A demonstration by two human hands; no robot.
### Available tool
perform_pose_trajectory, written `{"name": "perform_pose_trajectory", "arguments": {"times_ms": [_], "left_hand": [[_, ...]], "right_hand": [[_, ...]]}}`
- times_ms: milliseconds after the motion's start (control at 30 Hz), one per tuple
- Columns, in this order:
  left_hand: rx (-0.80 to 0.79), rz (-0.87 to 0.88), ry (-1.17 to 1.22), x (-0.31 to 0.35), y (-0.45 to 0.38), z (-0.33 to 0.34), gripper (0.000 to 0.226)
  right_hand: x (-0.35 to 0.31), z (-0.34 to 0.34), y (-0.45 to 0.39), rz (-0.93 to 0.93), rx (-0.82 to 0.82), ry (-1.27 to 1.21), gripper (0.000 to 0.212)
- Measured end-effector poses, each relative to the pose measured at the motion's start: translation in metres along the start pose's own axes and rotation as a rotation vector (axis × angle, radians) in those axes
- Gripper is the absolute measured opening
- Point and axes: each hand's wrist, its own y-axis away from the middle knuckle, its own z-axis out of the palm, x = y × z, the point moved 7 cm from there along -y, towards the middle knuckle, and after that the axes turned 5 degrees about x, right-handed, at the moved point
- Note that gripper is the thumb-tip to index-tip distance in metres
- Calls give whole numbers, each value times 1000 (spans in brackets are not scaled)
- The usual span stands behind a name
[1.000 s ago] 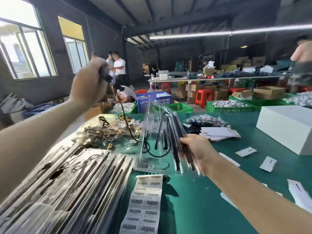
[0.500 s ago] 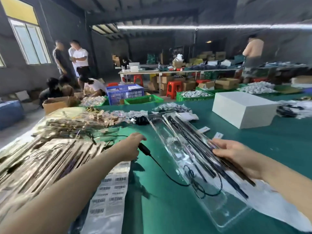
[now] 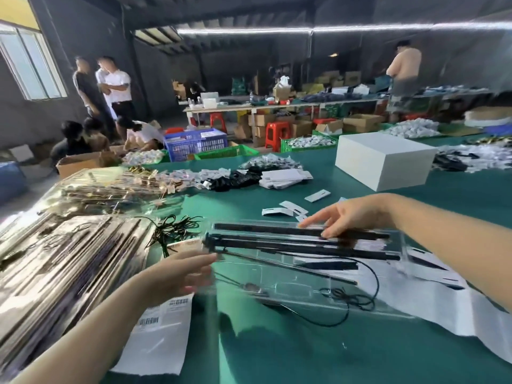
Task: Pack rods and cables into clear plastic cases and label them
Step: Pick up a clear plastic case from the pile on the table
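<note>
A clear plastic case (image 3: 304, 289) lies crosswise on the green table (image 3: 277, 356) in front of me. Several black rods (image 3: 277, 231) lie along its far half, and a thin black cable (image 3: 357, 297) loops over its near right part. My left hand (image 3: 180, 273) reaches to the case's left end with its fingers stretched out; motion blur hides whether it touches. My right hand (image 3: 343, 217) rests straight fingertips on the rods from above. A sheet of barcode labels (image 3: 160, 328) lies under my left forearm.
A tall stack of packed clear cases (image 3: 63, 267) fills the left. Loose black cables (image 3: 177, 228) lie beyond the labels. White cards (image 3: 288, 209), a white box (image 3: 382, 159) and white paper (image 3: 443, 314) occupy the right. People stand and crouch behind the table.
The case went from upright in my right hand to flat and crosswise on the table. My left hand came down, let go of the cable end and moved to the case's left end.
</note>
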Motion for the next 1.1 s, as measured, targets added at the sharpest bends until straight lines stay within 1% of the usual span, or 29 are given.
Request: {"name": "perform_pose_trajectory", "arguments": {"times_ms": [33, 67, 100, 133, 167, 200, 233, 267, 300, 333, 367, 400, 433, 467, 500, 533, 567, 633, 667, 700, 767, 833, 867, 900, 933, 967, 1000, 1033, 1100], "left_hand": [[30, -13, 87, -6, 5, -4, 55], [70, -24, 175, -12, 9, -8, 50], [108, -36, 251, -18, 13, -11, 49], [140, -47, 323, -23, 19, -11, 47], [178, -55, 391, -28, 24, -11, 45], [225, -56, 457, -33, 30, -11, 43], [274, -54, 515, -39, 35, -10, 42], [318, -49, 566, -44, 39, -8, 40], [359, -48, 610, -51, 44, -6, 37], [396, -54, 653, -58, 47, -3, 35], [419, -58, 689, -64, 50, 1, 33], [434, -62, 722, -70, 53, 8, 33], [444, -60, 744, -74, 56, 15, 33], [446, -52, 767, -74, 59, 23, 33], [443, -46, 793, -75, 61, 31, 33], [443, -53, 825, -77, 64, 40, 33], [438, -69, 852, -79, 66, 48, 32], [402, -111, 865, -84, 70, 64, 33], [361, -125, 880, -87, 71, 71, 34], [321, -141, 897, -89, 74, 79, 34], [239, -140, 892, -94, 80, 88, 35], [129, -164, 848, -98, 87, 95, 42], [39, -188, 821, -99, 93, 95, 49], [-44, -225, 794, -98, 98, 94, 60], [-109, -264, 772, -99, 102, 89, 78], [-167, -266, 772, -95, 104, 81, 91], [-195, -241, 774, -89, 104, 72, 96], [-170, -202, 762, -84, 100, 60, 95], [-61, -136, 707, -71, 86, 41, 77]], "right_hand": [[-4, 2, -5, 2, 0, 17, 43], [-9, 4, -9, -6, 18, 76, 42], [-16, 4, -13, -23, 68, 168, 41], [-22, 2, -18, -40, 160, 282, 40], [-25, -2, -22, -52, 304, 398, 40], [-28, -7, -23, -74, 501, 485, 41], [-30, -9, -19, -103, 728, 493, 43], [-30, -5, -10, -128, 957, 389, 45], [-24, 6, 1, -120, 1170, 216, 48], [-10, 21, 11, -45, 1332, 12, 53], [9, 40, 15, 98, 1404, -212, 64], [27, 65, 13, 264, 1358, -445, 77], [41, 91, 5, 384, 1224, -655, 88], [45, 114, -6, 425, 1054, -828, 94], [42, 131, -17, 400, 890, -985, 92], [36, 141, -26, 349, 766, -1134, 84], [30, 143, -30, 286, 710, -1257, 74], [24, 130, -35, 134, 734, -1425, 58], [23, 123, -37, 83, 765, -1444, 50], [23, 116, -38, 73, 794, -1403, 40], [28, 110, -38, 154, 850, -1242, 29], [33, 104, -38, 189, 889, -1170, 23], [33, 101, -36, 170, 887, -1169, 19], [32, 97, -35, 148, 878, -1162, 16], [32, 92, -34, 134, 865, -1141, 16], [31, 86, -32, 119, 845, -1108, 16], [28, 81, -31, 95, 817, -1079, 14], [23, 77, -31, 62, 783, -1048, 12], [7, 74, -31, -2, 692, -986, 9]]}}
